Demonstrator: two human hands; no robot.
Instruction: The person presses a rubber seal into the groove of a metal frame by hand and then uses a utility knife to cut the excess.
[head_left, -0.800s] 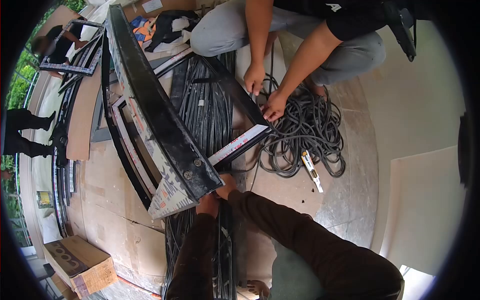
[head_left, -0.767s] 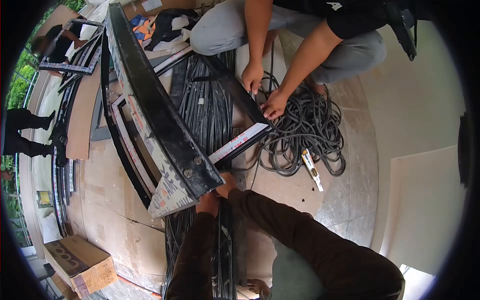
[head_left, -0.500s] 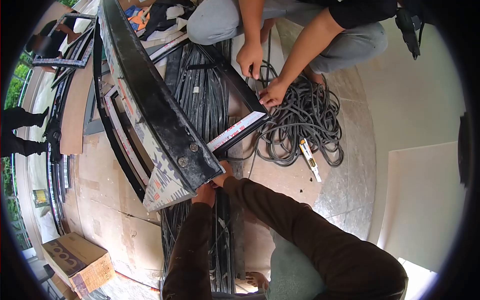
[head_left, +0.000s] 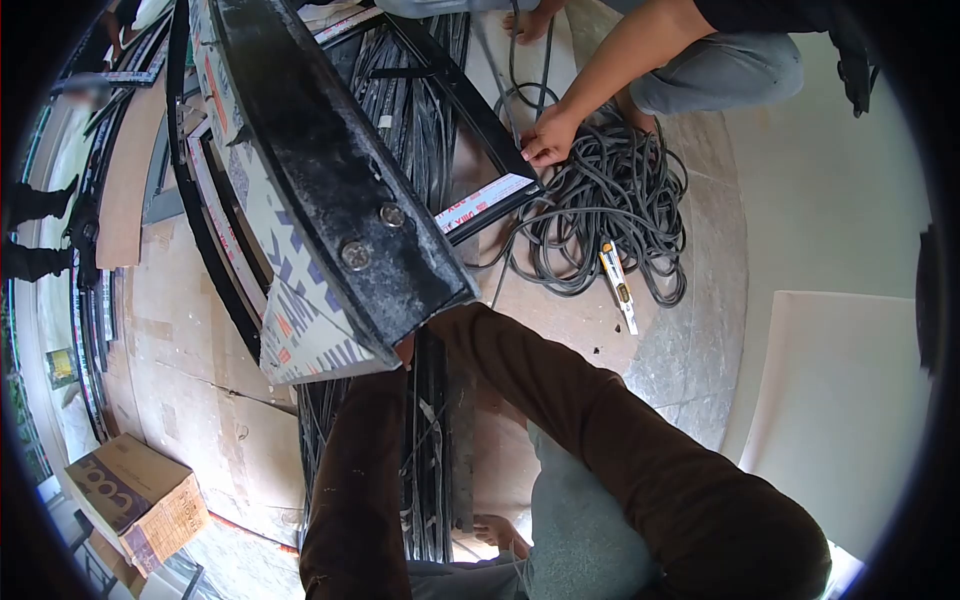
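A long black metal frame (head_left: 330,200) with two bolts near its end and printed protective film on its side rises close in front of me. Only a sliver of my left hand (head_left: 403,351) shows under the frame's near corner, pressed against it. My right hand is hidden behind that corner; only its brown sleeve (head_left: 520,390) reaches up to it. A lower frame bar with a red-lettered label (head_left: 485,205) runs from there to the corner where a co-worker's hand (head_left: 545,140) rests.
A tangled coil of black cable (head_left: 610,210) lies by the co-worker, with a yellow-and-white tool (head_left: 618,288) beside it. Black strips (head_left: 430,440) run under my arms. A cardboard box (head_left: 130,500) sits lower left, a pale board (head_left: 840,400) at right.
The frame's near end has come up and closer to me, now covering my hands. The co-worker's far hand has left the frame corner; the other stays.
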